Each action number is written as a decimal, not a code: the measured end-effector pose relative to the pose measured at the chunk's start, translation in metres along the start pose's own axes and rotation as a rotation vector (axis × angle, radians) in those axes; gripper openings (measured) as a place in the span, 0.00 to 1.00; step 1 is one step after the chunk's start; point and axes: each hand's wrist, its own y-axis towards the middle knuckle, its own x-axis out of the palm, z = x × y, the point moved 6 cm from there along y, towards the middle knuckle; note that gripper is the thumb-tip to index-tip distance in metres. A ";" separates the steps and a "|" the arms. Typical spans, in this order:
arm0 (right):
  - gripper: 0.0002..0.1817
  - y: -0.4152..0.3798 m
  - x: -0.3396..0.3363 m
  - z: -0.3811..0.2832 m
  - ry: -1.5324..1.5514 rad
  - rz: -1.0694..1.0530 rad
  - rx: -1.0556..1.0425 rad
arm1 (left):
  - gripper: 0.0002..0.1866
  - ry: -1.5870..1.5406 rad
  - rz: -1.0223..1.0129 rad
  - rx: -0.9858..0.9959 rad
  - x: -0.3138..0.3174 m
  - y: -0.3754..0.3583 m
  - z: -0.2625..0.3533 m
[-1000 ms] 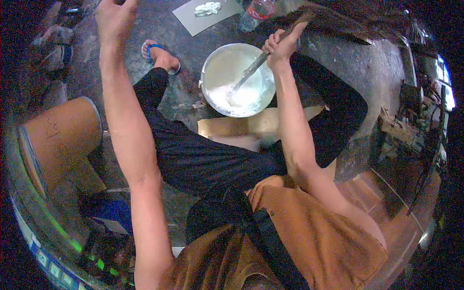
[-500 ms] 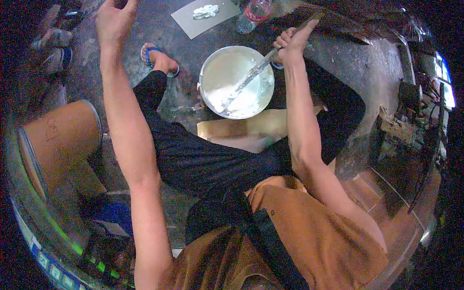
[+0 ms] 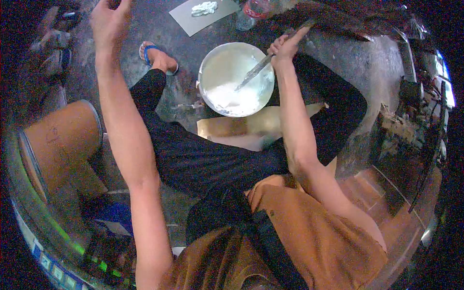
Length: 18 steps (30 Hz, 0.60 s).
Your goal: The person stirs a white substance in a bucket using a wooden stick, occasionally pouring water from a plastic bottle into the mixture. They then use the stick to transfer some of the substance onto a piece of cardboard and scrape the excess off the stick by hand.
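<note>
Both arms (image 3: 123, 121) extended, right hand (image 3: 284, 50) gripping stick (image 3: 257, 69).

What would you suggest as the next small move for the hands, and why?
I would probably bring the left hand over to steady the bucket: the right hand holds the stick, which slants down to the white material, while the left is away to the side and no hand steadies the rim.

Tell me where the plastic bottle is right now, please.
In the head view, the plastic bottle is at the top edge, just right of the pale sheet and beyond the bucket.
</note>
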 end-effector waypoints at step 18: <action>0.40 -0.018 0.021 0.032 0.186 -0.174 -0.119 | 0.11 -0.007 -0.029 0.014 0.000 0.005 -0.001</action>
